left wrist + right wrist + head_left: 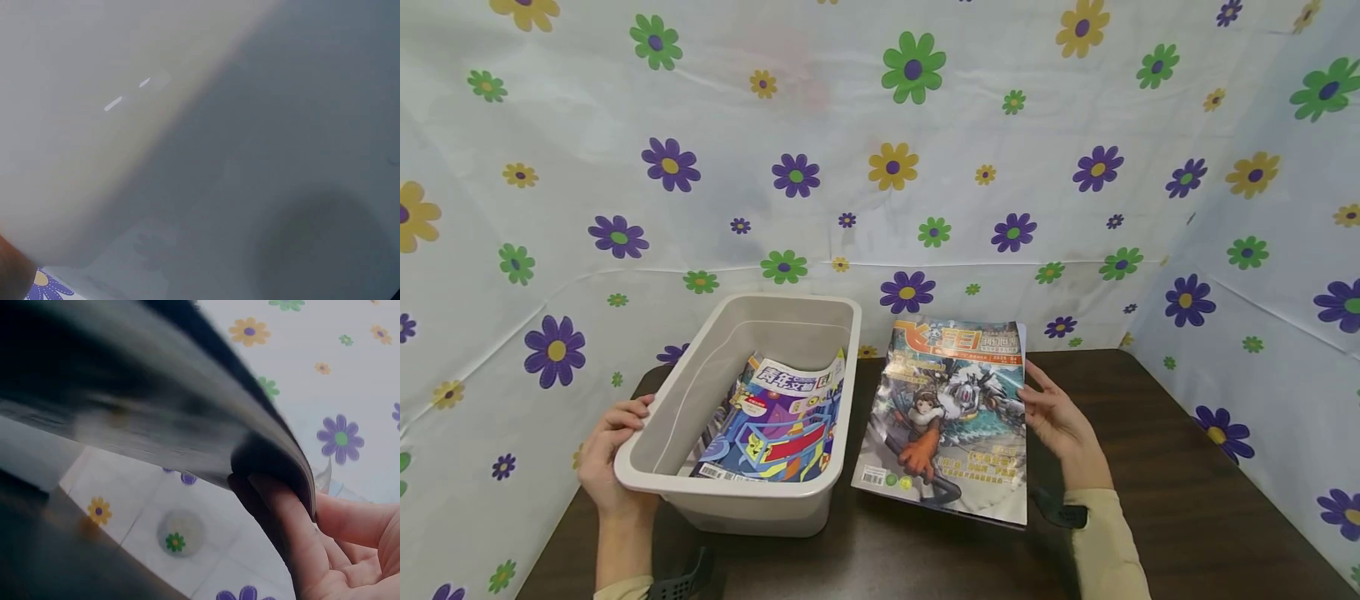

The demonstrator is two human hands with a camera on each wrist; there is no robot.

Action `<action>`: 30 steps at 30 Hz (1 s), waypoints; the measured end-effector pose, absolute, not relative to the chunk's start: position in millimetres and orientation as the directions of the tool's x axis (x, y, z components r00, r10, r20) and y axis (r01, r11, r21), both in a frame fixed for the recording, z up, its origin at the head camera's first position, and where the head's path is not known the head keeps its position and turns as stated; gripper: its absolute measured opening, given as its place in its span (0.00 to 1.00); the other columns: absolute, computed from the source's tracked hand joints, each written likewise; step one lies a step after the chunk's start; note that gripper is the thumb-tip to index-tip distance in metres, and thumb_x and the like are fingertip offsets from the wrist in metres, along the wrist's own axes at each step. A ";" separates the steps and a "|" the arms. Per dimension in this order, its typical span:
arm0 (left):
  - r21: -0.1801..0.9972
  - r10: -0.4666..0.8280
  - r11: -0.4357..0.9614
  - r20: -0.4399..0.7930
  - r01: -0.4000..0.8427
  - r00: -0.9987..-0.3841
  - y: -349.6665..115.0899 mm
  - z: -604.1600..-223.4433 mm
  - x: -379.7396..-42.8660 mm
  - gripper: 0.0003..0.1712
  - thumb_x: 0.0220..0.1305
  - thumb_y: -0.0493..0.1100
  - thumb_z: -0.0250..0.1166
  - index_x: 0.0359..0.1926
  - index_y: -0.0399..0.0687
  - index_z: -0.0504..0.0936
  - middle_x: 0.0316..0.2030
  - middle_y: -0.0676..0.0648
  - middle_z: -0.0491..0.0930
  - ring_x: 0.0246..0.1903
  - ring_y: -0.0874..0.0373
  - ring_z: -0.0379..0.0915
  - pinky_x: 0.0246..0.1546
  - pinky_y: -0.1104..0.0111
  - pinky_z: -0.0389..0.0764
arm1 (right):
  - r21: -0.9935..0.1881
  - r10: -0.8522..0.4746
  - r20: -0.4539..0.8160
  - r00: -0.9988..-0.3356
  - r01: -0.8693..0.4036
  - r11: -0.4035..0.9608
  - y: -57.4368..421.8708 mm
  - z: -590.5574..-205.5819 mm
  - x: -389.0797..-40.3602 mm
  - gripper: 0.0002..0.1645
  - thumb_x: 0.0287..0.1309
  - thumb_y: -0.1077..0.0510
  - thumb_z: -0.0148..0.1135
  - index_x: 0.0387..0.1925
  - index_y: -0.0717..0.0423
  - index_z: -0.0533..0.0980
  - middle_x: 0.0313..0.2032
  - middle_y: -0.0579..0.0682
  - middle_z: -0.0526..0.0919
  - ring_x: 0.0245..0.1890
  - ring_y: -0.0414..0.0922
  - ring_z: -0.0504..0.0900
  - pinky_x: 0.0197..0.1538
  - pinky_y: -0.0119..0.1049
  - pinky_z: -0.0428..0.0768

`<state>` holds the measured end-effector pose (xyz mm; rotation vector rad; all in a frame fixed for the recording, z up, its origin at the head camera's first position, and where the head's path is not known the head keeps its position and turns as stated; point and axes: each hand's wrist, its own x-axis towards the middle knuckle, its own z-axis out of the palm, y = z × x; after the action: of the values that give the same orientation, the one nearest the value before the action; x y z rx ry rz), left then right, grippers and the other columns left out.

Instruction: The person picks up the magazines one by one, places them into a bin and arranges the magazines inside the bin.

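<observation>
My left hand [613, 458] grips the rim of a light grey plastic bin [737, 492] at its left side. Inside the bin lie magazines [790, 421], the top one with a purple and blue cover. To the right of the bin, my right hand [1063, 421] pinches the right edge of a magazine [951, 417] with an orange title band and an illustrated cover. Its underside shows in the right wrist view, raised above the table, with the thumb [350, 515] on one face and fingers on the other. The bin's pale wall [156, 125] fills the left wrist view.
Both the bin and the magazine are over a dark brown table [1150, 467]. A white cloth [970, 125] with purple, green and yellow flowers hangs behind the table and along its sides.
</observation>
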<state>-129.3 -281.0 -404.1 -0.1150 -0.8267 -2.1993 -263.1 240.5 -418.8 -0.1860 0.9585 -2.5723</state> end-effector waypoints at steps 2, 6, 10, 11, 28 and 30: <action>0.521 -0.639 -0.494 0.325 0.696 -0.697 -280.6 -404.3 -129.3 0.18 0.63 0.30 0.48 0.19 0.25 0.75 0.28 0.40 0.81 0.43 0.46 0.80 0.55 0.62 0.75 | -0.623 -0.402 -0.015 -0.915 0.323 -0.712 238.5 -414.6 -262.4 0.32 0.75 0.78 0.33 0.67 0.48 0.68 0.49 0.60 0.80 0.33 0.50 0.89 0.31 0.34 0.86; 0.493 -0.643 -0.507 0.330 0.707 -0.691 -280.0 -405.1 -129.3 0.16 0.62 0.28 0.48 0.19 0.25 0.74 0.28 0.39 0.81 0.43 0.46 0.80 0.55 0.62 0.74 | -0.551 -0.390 -0.037 -0.920 0.344 -0.761 233.3 -405.1 -261.2 0.46 0.75 0.77 0.32 0.83 0.40 0.40 0.50 0.61 0.79 0.37 0.53 0.89 0.36 0.37 0.87; 0.480 -0.642 -0.506 0.346 0.717 -0.685 -279.6 -405.6 -130.2 0.17 0.62 0.27 0.46 0.19 0.25 0.74 0.28 0.39 0.81 0.42 0.46 0.81 0.55 0.62 0.75 | -0.483 -0.382 -0.029 -0.924 0.348 -0.804 228.5 -396.3 -258.9 0.53 0.75 0.78 0.34 0.82 0.36 0.26 0.49 0.62 0.79 0.39 0.53 0.88 0.41 0.39 0.87; 0.475 -0.642 -0.508 0.349 0.719 -0.683 -279.3 -405.5 -130.5 0.17 0.62 0.27 0.46 0.18 0.25 0.74 0.28 0.39 0.81 0.42 0.46 0.81 0.55 0.62 0.75 | -0.469 -0.386 -0.021 -0.922 0.350 -0.811 227.8 -394.7 -258.2 0.53 0.75 0.78 0.34 0.82 0.36 0.26 0.50 0.62 0.79 0.40 0.53 0.88 0.41 0.39 0.87; 0.429 -0.618 -0.521 0.406 0.738 -0.673 -278.1 -404.0 -133.0 0.22 0.61 0.25 0.37 0.18 0.26 0.74 0.28 0.38 0.81 0.40 0.46 0.82 0.55 0.63 0.77 | -0.332 -0.429 0.155 -0.890 0.362 -0.871 220.9 -374.7 -248.5 0.29 0.77 0.75 0.34 0.60 0.63 0.80 0.58 0.62 0.78 0.57 0.58 0.82 0.56 0.48 0.83; 0.443 -0.623 -0.505 0.407 0.741 -0.668 -277.9 -403.9 -133.2 0.22 0.61 0.25 0.37 0.18 0.27 0.74 0.28 0.39 0.81 0.40 0.47 0.82 0.54 0.63 0.77 | -0.309 -0.443 0.173 -0.880 0.379 -0.872 222.8 -373.1 -247.8 0.29 0.77 0.75 0.33 0.60 0.63 0.79 0.58 0.63 0.79 0.58 0.59 0.81 0.57 0.50 0.82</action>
<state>-133.2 -277.9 -403.9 -0.2480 -0.7648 -2.1850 -247.8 222.8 -373.1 -0.3325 0.3724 -2.6639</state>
